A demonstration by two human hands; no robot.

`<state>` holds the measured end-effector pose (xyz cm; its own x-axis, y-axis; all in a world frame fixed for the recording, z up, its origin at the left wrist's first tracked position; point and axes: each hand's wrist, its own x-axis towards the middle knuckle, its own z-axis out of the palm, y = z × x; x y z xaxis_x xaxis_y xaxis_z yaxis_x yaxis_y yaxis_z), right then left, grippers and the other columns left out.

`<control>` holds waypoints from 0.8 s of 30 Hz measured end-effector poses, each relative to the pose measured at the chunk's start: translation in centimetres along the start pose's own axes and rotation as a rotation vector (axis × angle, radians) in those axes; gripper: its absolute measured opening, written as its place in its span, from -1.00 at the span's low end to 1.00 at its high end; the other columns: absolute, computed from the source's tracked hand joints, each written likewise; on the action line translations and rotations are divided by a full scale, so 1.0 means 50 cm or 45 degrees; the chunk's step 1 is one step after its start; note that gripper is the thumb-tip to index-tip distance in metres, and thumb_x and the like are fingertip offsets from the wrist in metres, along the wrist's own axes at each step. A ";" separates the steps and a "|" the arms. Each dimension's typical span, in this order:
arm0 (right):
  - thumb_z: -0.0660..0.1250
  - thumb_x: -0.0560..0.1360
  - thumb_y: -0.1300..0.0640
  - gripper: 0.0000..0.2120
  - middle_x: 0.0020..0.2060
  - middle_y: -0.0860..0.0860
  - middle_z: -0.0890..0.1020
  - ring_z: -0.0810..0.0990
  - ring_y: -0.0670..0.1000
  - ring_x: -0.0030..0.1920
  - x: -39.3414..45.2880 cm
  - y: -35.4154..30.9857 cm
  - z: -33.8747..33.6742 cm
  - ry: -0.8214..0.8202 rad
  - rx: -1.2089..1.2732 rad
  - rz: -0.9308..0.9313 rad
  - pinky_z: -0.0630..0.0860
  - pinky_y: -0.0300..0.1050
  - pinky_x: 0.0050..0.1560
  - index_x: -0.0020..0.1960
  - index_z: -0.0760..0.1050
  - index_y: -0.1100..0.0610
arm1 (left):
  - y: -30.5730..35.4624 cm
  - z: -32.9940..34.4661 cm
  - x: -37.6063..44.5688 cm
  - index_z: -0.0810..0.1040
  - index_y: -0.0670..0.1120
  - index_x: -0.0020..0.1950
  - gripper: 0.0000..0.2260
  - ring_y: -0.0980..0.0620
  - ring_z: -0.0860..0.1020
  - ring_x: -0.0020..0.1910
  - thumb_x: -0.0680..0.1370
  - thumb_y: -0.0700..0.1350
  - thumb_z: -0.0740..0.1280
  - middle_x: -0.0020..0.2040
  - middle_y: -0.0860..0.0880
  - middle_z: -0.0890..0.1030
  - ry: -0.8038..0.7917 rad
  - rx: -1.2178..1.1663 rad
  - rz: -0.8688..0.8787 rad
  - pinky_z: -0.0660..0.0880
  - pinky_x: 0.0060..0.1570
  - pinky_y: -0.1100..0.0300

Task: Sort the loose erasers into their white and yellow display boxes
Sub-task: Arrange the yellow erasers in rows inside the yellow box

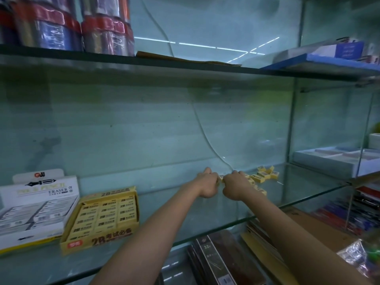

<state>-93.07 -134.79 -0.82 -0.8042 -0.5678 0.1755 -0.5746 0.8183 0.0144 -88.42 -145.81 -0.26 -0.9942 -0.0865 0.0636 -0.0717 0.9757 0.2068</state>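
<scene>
Several loose yellow erasers [265, 175] lie in a pile at the back of the glass shelf, right of centre. Both my arms reach to that pile. My left hand [206, 185] is curled around yellow erasers [221, 178] that show between the two hands. My right hand [236, 187] is curled over erasers at the pile's left edge, with its fingertips hidden. The yellow display box [101, 218], filled with rows of yellow erasers, stands at the front left. The white display box [30, 210], marked ERASER, stands to its left.
The glass shelf [185, 210] has a front edge running diagonally across the lower view. A glass divider [292, 124] closes the right side. Above is another shelf with wrapped rolls [67, 25]. Below lie notebooks [216, 262] and pens [349, 214].
</scene>
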 end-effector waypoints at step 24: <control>0.41 0.36 0.34 -0.62 -0.15 -0.02 0.46 0.48 -0.05 -0.14 -0.076 -0.271 -0.046 -0.131 1.296 -0.451 0.48 -0.15 -0.01 0.12 0.43 0.11 | -0.243 -0.138 -0.313 0.37 -0.09 0.13 -0.62 0.05 0.51 -0.06 0.40 -0.29 0.42 -0.04 -0.02 0.52 0.213 -0.616 -0.075 0.48 0.08 0.09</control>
<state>-81.86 -143.51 0.59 -0.5491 -0.8012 0.2379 -0.5949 0.1748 -0.7845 -71.43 -157.68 2.96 -0.9604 -0.2082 0.1852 -0.0428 0.7669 0.6404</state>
